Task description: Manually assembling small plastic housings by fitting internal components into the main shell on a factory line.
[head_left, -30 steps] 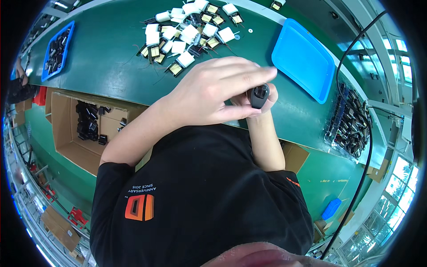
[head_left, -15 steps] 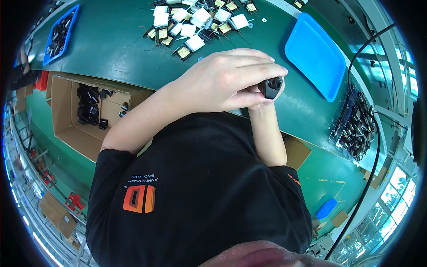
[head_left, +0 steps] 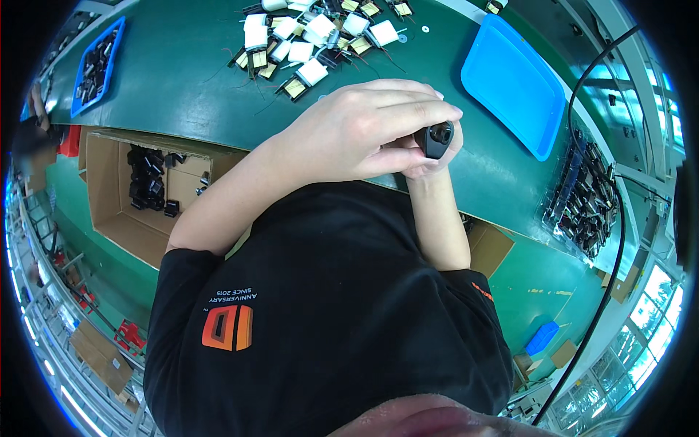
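My left hand [head_left: 368, 127] arches over a black plastic casing [head_left: 435, 140] with a rounded, hollow-looking end, its fingers on top and its thumb beneath. My right hand [head_left: 453, 148] cups the same casing from the far right side and is mostly hidden behind the left one. Both hands are closed on the casing, just above the near edge of the green table [head_left: 196, 95]. Beyond them lies a heap of small white-and-black parts with thin wires [head_left: 309, 44].
An empty-looking blue tray [head_left: 513, 87] rests at the right, near a pile of black parts [head_left: 588, 204]. Another blue tray [head_left: 109, 73] with dark parts stands far left. Below the table edge, a cardboard box [head_left: 120, 211] holds black pieces. A black cable [head_left: 617, 240] hangs at the right.
The whole view has shifted slightly. Both hands keep nearly the same grip on the black casing.
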A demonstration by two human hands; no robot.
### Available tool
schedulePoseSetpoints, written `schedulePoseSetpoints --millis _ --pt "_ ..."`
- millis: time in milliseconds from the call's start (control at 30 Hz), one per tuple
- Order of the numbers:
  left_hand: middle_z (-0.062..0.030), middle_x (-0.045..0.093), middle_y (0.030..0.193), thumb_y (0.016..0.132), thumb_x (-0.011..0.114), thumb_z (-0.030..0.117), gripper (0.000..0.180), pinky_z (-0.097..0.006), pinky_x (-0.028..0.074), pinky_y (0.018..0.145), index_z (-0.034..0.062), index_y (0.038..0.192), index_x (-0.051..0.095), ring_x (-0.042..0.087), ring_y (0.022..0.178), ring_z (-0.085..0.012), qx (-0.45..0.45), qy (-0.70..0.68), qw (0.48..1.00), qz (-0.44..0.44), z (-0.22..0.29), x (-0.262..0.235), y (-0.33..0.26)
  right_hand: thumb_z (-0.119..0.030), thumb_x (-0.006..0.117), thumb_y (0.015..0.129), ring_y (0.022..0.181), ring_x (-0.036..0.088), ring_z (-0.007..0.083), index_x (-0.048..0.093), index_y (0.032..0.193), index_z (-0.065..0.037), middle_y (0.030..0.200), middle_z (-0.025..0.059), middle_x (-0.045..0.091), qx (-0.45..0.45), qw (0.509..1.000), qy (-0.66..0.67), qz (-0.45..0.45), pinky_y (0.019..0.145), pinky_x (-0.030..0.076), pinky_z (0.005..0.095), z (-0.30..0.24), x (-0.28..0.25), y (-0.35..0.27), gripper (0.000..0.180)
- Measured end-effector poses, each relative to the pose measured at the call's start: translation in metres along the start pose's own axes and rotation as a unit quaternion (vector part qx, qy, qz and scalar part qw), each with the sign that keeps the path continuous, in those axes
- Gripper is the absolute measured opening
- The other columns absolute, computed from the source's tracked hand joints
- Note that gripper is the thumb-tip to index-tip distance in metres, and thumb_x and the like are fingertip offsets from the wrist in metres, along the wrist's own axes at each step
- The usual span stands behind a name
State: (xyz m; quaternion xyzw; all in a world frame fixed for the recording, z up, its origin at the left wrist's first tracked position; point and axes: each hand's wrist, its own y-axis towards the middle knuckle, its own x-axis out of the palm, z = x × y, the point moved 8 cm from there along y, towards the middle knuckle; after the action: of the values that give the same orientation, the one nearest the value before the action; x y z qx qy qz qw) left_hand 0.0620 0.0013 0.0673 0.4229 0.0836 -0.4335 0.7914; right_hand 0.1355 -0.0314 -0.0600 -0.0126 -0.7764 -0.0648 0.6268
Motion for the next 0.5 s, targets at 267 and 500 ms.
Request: schedulePoseSetpoints --millis 267,500 --pt "-0.0150 0.064 0.119 0.072 0.078 0.014 0.051 -0.040 0.052 0.093 0.0069 0.120 0.063 0.059 0.118 -0.0300 -0.019 -0.010 0.998 -0.058 -0.008 0.000 -0.004 -0.027 0.059 0.072 0.082 0.064 0.0199 0.044 0.121 -0.004 0.101 0.0128 0.059 -0.009 0.990 -0.089 -0.110 0.067 0.054 0.0308 -0.007 0.017 0.005 0.056" --pt "-0.0182 0.055 0.135 0.075 0.073 0.001 0.068 -0.043 0.044 0.103 0.0002 0.137 0.047 0.053 0.126 -0.0361 0.024 0.013 0.998 0.055 -0.011 -0.029 -0.014 -0.033 0.077 0.068 0.104 0.053 0.0231 0.054 0.119 -0.001 0.120 0.0134 0.049 -0.332 0.670 -0.663 0.037 0.090 0.044 0.0346 -0.055 0.065 -0.018 0.064"
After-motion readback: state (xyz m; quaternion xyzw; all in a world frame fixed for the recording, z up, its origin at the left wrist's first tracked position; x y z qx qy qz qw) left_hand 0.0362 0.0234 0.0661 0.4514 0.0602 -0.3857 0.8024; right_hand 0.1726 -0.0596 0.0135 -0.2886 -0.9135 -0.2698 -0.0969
